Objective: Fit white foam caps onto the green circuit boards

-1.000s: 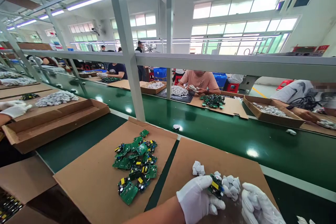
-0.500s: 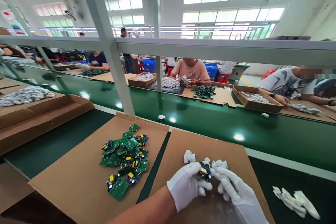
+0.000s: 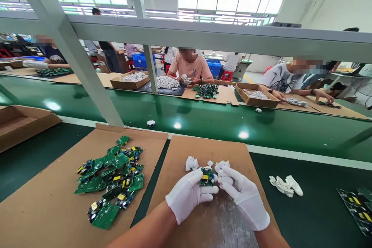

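The gloved left hand (image 3: 188,192) pinches a small circuit board (image 3: 207,177) above the cardboard sheet (image 3: 180,151), its thumb and fingers covering part of the board's edge. The right hand (image 3: 245,195) curls just beside it, fingers bent; whether it grips anything cannot be told, as white glove blends into the white lumps (image 3: 222,165) behind. The frame's right edge cuts off some dark-green boards (image 3: 356,207). Smooth, flat green faces and blocky yellow components jumble in the board pile (image 3: 110,178); the white cloth (image 3: 281,186) lies limp and creased.
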`<state>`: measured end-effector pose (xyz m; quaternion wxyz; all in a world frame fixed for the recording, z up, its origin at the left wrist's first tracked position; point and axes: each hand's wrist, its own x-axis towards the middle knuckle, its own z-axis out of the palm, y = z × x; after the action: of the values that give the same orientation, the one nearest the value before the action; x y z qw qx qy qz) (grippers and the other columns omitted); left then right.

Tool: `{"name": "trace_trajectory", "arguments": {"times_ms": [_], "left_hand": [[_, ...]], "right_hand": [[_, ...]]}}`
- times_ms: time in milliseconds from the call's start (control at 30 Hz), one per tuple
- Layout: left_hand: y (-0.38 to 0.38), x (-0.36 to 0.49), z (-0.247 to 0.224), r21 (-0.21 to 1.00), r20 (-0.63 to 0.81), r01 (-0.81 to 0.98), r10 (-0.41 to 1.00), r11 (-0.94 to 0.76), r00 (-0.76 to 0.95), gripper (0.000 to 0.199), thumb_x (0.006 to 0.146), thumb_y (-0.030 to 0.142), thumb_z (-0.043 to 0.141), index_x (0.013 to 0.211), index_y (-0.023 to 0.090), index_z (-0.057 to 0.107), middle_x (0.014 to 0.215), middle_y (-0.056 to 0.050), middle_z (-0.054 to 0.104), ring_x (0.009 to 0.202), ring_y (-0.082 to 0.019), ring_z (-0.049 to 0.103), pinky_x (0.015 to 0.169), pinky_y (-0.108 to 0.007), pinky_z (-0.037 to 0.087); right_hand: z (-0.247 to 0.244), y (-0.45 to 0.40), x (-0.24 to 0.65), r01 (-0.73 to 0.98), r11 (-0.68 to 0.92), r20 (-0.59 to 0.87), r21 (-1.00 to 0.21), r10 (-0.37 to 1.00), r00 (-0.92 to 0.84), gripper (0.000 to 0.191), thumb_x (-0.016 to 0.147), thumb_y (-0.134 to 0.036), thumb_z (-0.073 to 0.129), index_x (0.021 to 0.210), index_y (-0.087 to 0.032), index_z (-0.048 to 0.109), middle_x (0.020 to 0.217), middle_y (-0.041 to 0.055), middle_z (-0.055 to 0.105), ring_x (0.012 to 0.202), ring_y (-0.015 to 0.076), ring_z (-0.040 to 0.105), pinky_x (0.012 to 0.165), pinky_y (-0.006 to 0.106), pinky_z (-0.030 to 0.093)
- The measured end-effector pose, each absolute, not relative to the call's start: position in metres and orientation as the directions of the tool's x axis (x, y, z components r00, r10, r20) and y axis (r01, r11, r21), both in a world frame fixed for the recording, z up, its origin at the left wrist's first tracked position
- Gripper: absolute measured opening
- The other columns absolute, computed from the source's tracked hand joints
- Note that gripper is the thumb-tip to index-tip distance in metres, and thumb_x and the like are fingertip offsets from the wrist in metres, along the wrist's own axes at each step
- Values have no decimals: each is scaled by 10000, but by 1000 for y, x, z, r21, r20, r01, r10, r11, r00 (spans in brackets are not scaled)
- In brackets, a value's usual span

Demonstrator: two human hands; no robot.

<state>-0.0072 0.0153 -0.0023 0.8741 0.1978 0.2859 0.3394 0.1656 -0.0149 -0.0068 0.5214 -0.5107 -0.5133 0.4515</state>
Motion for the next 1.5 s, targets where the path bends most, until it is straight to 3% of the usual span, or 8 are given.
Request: {"name": "trace_trajectory", "arguments": {"times_ms": [133, 233, 467, 600, 767, 933, 1167, 1500], "left_hand": [[14, -7, -3, 565, -362, -467, 713, 681, 601, 275, 824, 328, 495, 1013, 129, 502, 1046, -123, 588, 740, -182, 637, 587, -239, 434], [13, -6, -5, 570, -365, -463, 714, 679, 598, 243, 822, 323, 504, 979, 138, 500, 1036, -108, 587, 732, -184, 642, 577, -242, 431], [12, -5, -8, 535, -374, -494, 717, 685, 589, 240, 817, 297, 527, 1006, 153, 489, 968, -79, 605, 736, -178, 649, 614, -248, 437], [12, -5, -11, 544, -354, -473, 701, 693, 620, 255, 811, 321, 533, 1003, 157, 501, 1004, -84, 592, 742, -175, 651, 587, -232, 430], [12, -3, -14, 556, -340, -482, 714, 677, 612, 260, 814, 340, 525, 997, 155, 511, 953, -77, 590, 715, -164, 642, 555, -218, 415], [10, -3, -12, 568, -335, -476, 717, 672, 611, 249, 822, 300, 520, 1015, 143, 514, 1015, -104, 585, 762, -179, 643, 614, -239, 441], [9, -3, -11, 579, -310, -481, 723, 659, 617, 323, 811, 225, 545, 1114, 141, 469, 1148, -148, 555, 878, -189, 632, 665, -234, 465], [5, 0, -7, 710, -238, -449, 785, 543, 572, 290, 796, 278, 570, 1057, 155, 547, 1088, -123, 598, 891, -185, 627, 694, -227, 463]], "right_hand": [[-7, -18, 166, -4, 14, 13, -1000, 993, 118, 327, 782, -454, 555, 873, -163, 671, 605, 14, 621, 386, 92, 494, 420, 241, 444], [-8, -20, 166, 5, 3, 4, -1000, 993, 117, 396, 778, -515, 520, 818, -153, 675, 531, -5, 538, 371, 85, 448, 308, 196, 330], [-5, -19, 165, 159, 50, 63, -986, 995, 75, 310, 729, -382, 644, 972, -190, 631, 836, 52, 655, 680, 162, 600, 640, 280, 515], [1, -19, 164, 126, 3, 16, -992, 995, 103, 310, 786, -426, 562, 931, -164, 644, 630, 11, 605, 423, 98, 485, 469, 257, 466], [1, -21, 164, 203, 125, 147, -971, 984, 97, 206, 704, -361, 671, 820, -190, 670, 753, 37, 653, 619, 157, 593, 604, 274, 499], [-5, -23, 165, 46, 35, 39, -998, 994, 97, 298, 818, -421, 519, 870, -169, 671, 475, -30, 532, 334, 70, 403, 357, 219, 381], [-9, -23, 163, 257, 154, 169, -954, 985, 36, 331, 757, -317, 621, 1076, -227, 609, 1053, 70, 654, 930, 219, 618, 811, 340, 524], [-6, -24, 156, 521, 166, 251, -837, 963, 95, 226, 768, -353, 593, 925, -203, 658, 854, 63, 702, 664, 182, 632, 618, 285, 521]]}}
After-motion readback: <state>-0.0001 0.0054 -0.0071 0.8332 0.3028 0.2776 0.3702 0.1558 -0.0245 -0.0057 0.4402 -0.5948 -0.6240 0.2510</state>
